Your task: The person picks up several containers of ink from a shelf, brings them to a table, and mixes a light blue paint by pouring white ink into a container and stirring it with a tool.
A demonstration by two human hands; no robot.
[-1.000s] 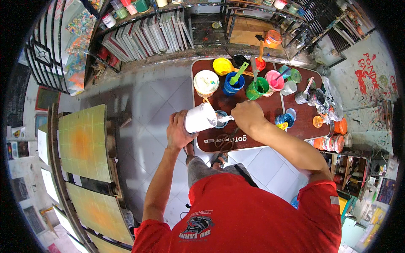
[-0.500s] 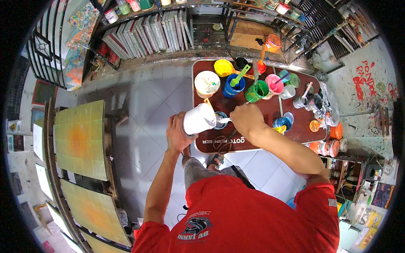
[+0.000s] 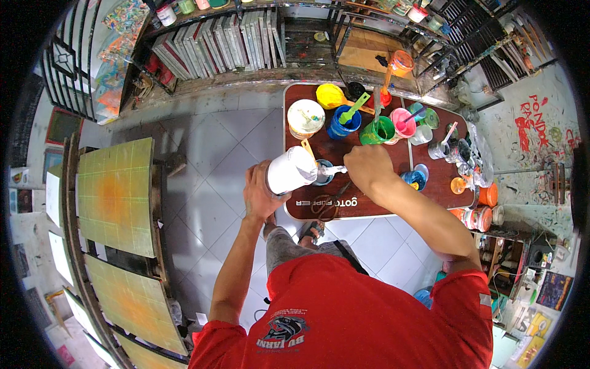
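Observation:
My left hand (image 3: 260, 189) is wrapped around a white tub (image 3: 291, 170), tipped to the right over the near left part of the table. A yellowish handle (image 3: 306, 146) shows at its rim. Closed in a fist, my right hand (image 3: 370, 168) grips a stirring stick (image 3: 335, 170) whose showing end is coated in white paint. That coated end lies beside the tub's mouth, above a small dark blue-grey cup (image 3: 323, 178). The inside of the tub is hidden from here.
A dark red table (image 3: 375, 197) carries a large white bucket (image 3: 305, 119), a blue tub (image 3: 342, 128), a green tub (image 3: 376, 131), a pink tub (image 3: 404, 126) and several other paint pots. Yellow-green panels (image 3: 117, 197) lean on a rack at left. Framed screens (image 3: 227, 46) line the back shelf.
The stick's coated end has drawn slightly right, away from the tub's mouth, and my right hand has shifted right with it. The tub stays tilted in my left hand.

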